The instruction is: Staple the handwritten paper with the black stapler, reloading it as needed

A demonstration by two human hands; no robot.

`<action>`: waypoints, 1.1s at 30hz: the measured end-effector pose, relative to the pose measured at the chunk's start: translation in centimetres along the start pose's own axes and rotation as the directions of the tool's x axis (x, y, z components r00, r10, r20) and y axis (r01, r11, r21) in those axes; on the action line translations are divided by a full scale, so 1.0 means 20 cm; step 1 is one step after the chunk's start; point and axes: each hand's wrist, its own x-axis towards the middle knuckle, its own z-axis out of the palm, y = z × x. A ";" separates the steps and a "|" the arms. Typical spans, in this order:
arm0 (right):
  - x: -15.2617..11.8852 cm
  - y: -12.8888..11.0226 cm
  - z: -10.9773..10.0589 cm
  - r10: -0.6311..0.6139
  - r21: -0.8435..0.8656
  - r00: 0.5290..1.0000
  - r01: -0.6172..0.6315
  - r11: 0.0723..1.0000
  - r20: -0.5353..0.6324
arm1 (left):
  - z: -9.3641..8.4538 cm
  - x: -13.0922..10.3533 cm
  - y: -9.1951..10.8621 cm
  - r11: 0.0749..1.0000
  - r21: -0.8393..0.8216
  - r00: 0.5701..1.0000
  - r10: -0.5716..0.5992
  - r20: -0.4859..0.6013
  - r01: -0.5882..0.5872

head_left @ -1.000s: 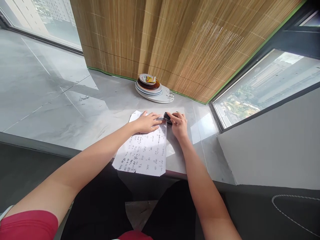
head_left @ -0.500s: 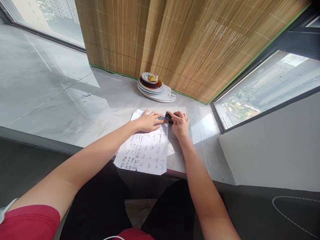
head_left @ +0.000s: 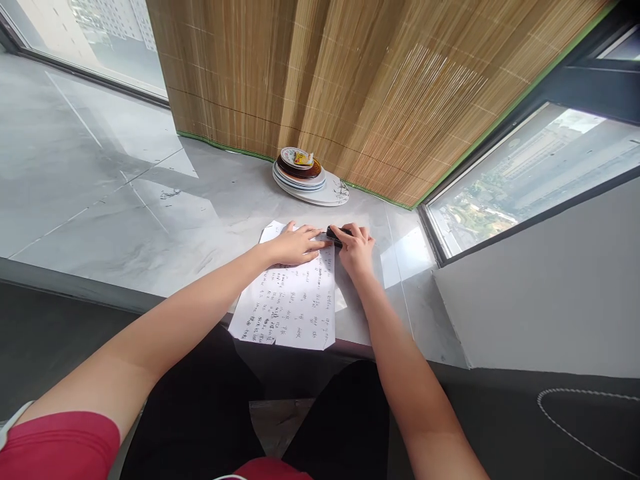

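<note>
A sheet of white paper (head_left: 295,307) covered in handwriting lies on the grey marble ledge, its near edge reaching past the ledge's front. My left hand (head_left: 295,245) rests flat on the upper part of the sheet with its fingers stretched to the right. At the sheet's upper right corner is a small black stapler (head_left: 339,234), its front end over the paper's edge. My right hand (head_left: 357,247) grips the stapler from the right, fingers on top of it. The stapler's back end and underside are hidden by that hand.
A stack of plates (head_left: 300,180) with a small yellow packet (head_left: 303,159) on top stands beyond the paper, before a bamboo blind (head_left: 325,80). Small dark bits (head_left: 170,194) are scattered on the ledge at left. A window (head_left: 530,180) and white wall (head_left: 545,287) bound the right.
The stapler's top sits lower and flatter under my right hand's fingers. My left hand and the paper have stayed nearly still; the view has shifted slightly.
</note>
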 end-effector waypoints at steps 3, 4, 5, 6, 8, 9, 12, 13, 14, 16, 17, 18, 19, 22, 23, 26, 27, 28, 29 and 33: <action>-0.01 -0.04 0.01 -0.022 -0.058 1.000 0.023 0.998 0.015 | 0.00 0.00 0.00 1.000 -0.005 1.000 -0.012 -0.006 0.012; -0.01 -0.05 0.01 -0.030 -0.073 0.999 0.032 0.997 0.017 | 0.00 0.00 0.00 1.000 -0.009 1.000 -0.015 -0.009 0.015; -0.01 -0.07 0.01 -0.037 -0.090 0.999 0.038 0.995 0.017 | 0.00 0.00 0.00 1.000 -0.010 1.000 -0.018 -0.011 0.018; -0.02 -0.08 0.01 -0.038 -0.105 0.999 0.040 0.994 0.015 | 0.00 0.00 0.00 1.000 -0.009 1.000 -0.022 -0.010 0.022; -0.03 -0.08 0.00 -0.033 -0.114 0.999 0.035 0.993 0.018 | 0.00 -0.01 0.00 0.999 0.000 0.999 -0.034 -0.009 0.034; -0.03 -0.07 -0.01 -0.024 -0.100 0.999 0.026 0.995 0.021 | 0.00 -0.01 0.00 0.999 0.005 0.999 -0.038 -0.007 0.038; -0.04 -0.01 -0.03 0.060 -0.018 0.998 -0.060 0.998 -0.017 | -0.02 -0.02 0.01 0.999 0.011 0.999 -0.044 0.001 0.044; -0.04 0.02 -0.03 0.103 0.006 0.993 -0.103 0.995 -0.051 | -0.02 -0.02 0.01 0.999 0.009 0.999 -0.043 0.004 0.043; -0.04 0.04 -0.04 0.147 0.025 0.985 -0.145 0.989 -0.094 | -0.02 -0.02 0.01 0.999 0.005 0.999 -0.043 0.005 0.043; -0.04 0.08 -0.04 0.221 0.063 0.956 -0.213 0.975 -0.192 | -0.02 -0.02 0.00 0.999 -0.006 0.999 -0.045 0.004 0.045; -0.04 0.09 -0.05 0.248 0.090 0.939 -0.233 0.968 -0.239 | -0.02 -0.02 0.00 0.999 -0.014 0.999 -0.046 0.000 0.046; -0.03 0.09 -0.06 0.269 0.124 0.922 -0.243 0.962 -0.280 | -0.02 -0.01 -0.01 0.999 -0.025 0.999 -0.045 -0.011 0.045; -0.03 0.08 -0.07 0.283 0.160 0.907 -0.243 0.957 -0.312 | -0.02 0.00 -0.01 0.998 -0.044 0.998 -0.048 -0.035 0.046; -0.02 -0.03 -0.11 0.278 0.253 0.896 -0.196 0.947 -0.345 | -0.05 0.01 -0.05 0.985 -0.150 0.959 -0.121 -0.256 0.084; -0.02 -0.09 -0.12 0.262 0.280 0.906 -0.170 0.945 -0.334 | -0.07 0.01 -0.07 0.975 -0.192 0.913 -0.175 -0.369 0.109; -0.04 -0.30 -0.10 0.174 0.366 0.955 -0.077 0.927 -0.240 | -0.11 0.00 -0.14 0.936 -0.298 0.686 -0.342 -0.642 0.188; -0.06 -0.37 -0.07 0.138 0.388 0.970 -0.052 0.920 -0.199 | -0.12 0.00 -0.16 0.922 -0.324 0.618 -0.382 -0.687 0.210; -0.09 -0.44 -0.04 0.111 0.394 0.981 -0.039 0.918 -0.162 | -0.13 -0.01 -0.19 0.910 -0.346 0.563 -0.413 -0.716 0.228; -0.11 -0.49 -0.01 0.092 0.378 0.988 -0.039 0.925 -0.123 | -0.14 -0.01 -0.21 0.899 -0.365 0.520 -0.438 -0.733 0.241; -0.22 -0.53 0.06 0.154 0.297 0.988 -0.140 0.944 -0.025 | -0.13 -0.02 -0.25 0.877 -0.418 0.448 -0.480 -0.754 0.236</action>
